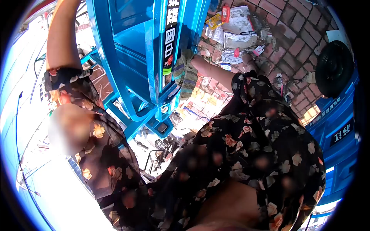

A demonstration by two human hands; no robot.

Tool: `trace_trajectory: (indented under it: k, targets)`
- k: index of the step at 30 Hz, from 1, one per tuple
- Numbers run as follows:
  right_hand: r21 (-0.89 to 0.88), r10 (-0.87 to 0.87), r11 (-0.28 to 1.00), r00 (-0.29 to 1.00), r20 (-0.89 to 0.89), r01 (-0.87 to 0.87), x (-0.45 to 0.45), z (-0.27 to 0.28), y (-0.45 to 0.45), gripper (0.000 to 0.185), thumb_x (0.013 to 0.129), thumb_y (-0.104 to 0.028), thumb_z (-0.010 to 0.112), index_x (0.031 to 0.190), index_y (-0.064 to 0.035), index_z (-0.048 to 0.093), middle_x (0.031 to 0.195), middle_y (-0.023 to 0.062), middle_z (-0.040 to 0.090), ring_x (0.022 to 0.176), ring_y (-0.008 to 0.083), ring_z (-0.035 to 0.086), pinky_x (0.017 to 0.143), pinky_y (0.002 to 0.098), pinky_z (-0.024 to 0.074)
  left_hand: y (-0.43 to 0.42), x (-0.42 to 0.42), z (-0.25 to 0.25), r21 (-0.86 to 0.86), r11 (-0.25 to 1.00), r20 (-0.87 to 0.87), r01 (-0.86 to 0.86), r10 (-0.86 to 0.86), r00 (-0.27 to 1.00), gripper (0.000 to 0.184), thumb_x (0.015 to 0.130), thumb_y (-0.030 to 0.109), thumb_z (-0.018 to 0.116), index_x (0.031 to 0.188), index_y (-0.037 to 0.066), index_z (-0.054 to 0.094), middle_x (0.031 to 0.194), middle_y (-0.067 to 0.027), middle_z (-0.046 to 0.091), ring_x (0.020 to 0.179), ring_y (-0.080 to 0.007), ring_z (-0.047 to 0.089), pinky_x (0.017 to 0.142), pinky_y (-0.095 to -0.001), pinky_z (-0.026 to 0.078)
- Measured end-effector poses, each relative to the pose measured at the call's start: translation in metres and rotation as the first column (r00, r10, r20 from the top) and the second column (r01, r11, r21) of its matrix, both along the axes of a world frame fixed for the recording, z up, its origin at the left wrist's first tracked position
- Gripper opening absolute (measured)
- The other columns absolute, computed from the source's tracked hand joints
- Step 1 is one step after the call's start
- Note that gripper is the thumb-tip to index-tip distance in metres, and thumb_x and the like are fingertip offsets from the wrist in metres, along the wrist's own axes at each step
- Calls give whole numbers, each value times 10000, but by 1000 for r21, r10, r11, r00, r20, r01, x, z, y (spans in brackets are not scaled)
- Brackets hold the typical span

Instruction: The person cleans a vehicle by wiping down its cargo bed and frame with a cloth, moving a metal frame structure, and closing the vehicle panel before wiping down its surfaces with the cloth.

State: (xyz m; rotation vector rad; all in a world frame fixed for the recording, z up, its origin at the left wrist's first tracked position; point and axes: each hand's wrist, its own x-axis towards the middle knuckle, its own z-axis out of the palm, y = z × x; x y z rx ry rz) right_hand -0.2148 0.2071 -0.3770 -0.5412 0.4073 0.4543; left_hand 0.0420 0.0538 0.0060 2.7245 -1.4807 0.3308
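Observation:
A striped, greyish work glove covers my right hand point(185, 77), which lies against the edge of a blue metal panel point(133, 61). Its fingers bend round that edge, partly lost in shadow. The panel carries a black strip with white characters point(169, 36) and belongs to a blue vehicle-like frame. On the left side my bare left arm point(61, 38) reaches up past the top edge of the view, so the left hand is cut off. Black floral sleeves cover both upper arms.
Crumpled papers and wrappers point(239, 32) litter the brick paving point(293, 50). A round black object, perhaps a wheel point(334, 69), sits at the right beside another blue vehicle body point(339, 154). Below the frame, a bicycle-like shape point(160, 148) shows in glare.

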Motion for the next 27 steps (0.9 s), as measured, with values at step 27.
trace_trajectory:
  k: [27]
  targets:
    - [-594, 376, 283, 483, 791, 753, 0, 108, 32, 461, 898, -330, 602, 1330, -183, 542, 1394, 85, 502, 1363, 290, 384, 1164, 496, 227, 164, -97, -53, -295, 955, -362, -2, -110, 926, 538, 1004, 175, 392, 1483, -51, 298, 1489, -190, 402, 1407, -265, 335, 1151, -337, 228]
